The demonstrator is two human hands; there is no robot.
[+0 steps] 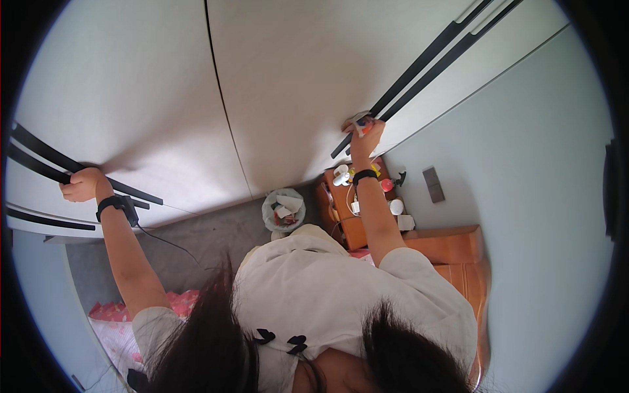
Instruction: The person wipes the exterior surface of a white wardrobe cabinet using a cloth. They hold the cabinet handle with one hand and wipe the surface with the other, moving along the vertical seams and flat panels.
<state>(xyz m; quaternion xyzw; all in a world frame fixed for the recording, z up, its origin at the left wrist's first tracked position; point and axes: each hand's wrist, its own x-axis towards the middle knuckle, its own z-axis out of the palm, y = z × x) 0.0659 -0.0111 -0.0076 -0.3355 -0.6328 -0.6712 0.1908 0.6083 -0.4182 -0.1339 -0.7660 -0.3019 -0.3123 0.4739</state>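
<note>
Tall pale wardrobe doors [282, 78] stand before me with long black bar handles. My left hand [85, 185] is closed around one black handle [46, 147] at the left, its fingers curled over the bar. Farther right, my right hand [368, 133] is closed on a small white, orange and blue packet-like piece [362, 123]; its exact kind is too small to tell. That hand is at the lower part of a pair of black handles [419, 65]. Black bands circle both wrists, and a cable hangs from a small black box at the left one.
A lined waste bin [284, 209] with papers stands on the grey floor [170, 242] below the doors. A brown wooden cabinet [347, 213] carries bottles and small items, beside a wooden headboard [445, 245]. Pink-and-white bedding [118, 327] lies at lower left. A wall switch [433, 185] is at right.
</note>
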